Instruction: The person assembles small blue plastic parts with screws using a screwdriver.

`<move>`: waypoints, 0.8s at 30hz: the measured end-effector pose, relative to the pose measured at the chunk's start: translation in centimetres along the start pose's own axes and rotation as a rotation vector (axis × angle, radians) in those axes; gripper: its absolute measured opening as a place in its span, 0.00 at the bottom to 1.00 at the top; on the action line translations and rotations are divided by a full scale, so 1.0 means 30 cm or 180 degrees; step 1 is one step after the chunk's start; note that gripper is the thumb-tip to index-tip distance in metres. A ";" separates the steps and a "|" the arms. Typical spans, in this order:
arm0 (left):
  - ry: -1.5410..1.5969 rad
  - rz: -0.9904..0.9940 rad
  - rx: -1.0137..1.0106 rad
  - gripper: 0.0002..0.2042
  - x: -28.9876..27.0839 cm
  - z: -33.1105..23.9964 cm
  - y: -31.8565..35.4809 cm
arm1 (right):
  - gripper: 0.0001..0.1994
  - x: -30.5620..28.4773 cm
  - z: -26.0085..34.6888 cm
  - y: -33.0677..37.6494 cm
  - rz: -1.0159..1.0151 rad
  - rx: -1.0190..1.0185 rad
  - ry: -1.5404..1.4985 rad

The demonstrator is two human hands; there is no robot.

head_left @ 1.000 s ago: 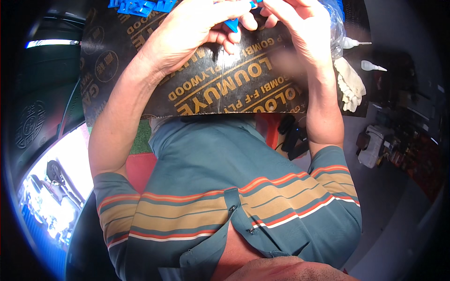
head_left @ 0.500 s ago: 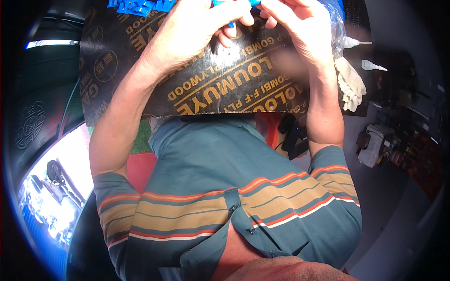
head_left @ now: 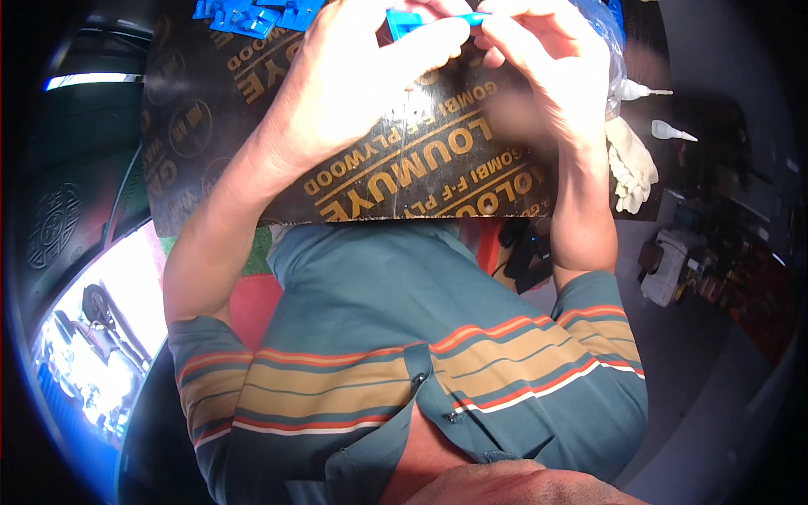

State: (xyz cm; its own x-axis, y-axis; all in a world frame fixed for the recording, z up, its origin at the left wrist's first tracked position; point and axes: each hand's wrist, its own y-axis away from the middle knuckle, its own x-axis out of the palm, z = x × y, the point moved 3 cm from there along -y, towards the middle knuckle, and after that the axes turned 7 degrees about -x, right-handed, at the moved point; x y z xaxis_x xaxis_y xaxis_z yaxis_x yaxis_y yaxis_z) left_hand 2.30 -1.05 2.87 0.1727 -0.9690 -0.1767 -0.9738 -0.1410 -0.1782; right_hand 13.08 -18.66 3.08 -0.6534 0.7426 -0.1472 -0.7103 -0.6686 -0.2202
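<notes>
A small blue part (head_left: 418, 18) at twelve o'clock is pinched between the left hand (head_left: 362, 76) and right hand (head_left: 547, 67), above a dark board (head_left: 404, 168) with gold lettering, more blue parts (head_left: 252, 13) at eleven, a clear bag (head_left: 610, 50) at one.

Head view: single wide fisheye, worn on the head, facing steeply down along the person's own chest and striped shirt (head_left: 404, 370). Very near; forearms enter from below and rise to the hands (head_left: 438, 59) at the top edge. Dark printed board (head_left: 404, 168) fills the upper middle. Edges bend and darken toward the rim; the right margin is probably a cluttered floor, too dim to tell.
</notes>
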 end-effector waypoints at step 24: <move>-0.0802 -0.0681 0.1027 0.10 -0.001 -0.077 0.021 | 0.09 -0.015 0.026 0.019 -0.0104 -0.0270 -0.0091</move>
State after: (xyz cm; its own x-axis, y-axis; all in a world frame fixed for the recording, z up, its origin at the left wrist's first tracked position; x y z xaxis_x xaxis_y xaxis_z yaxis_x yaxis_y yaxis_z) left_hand 1.35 -1.59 5.00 0.4343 -0.8398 -0.3257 -0.8235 -0.2236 -0.5215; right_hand 12.76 -19.40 3.78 -0.6383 0.7617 -0.1115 -0.7074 -0.6375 -0.3054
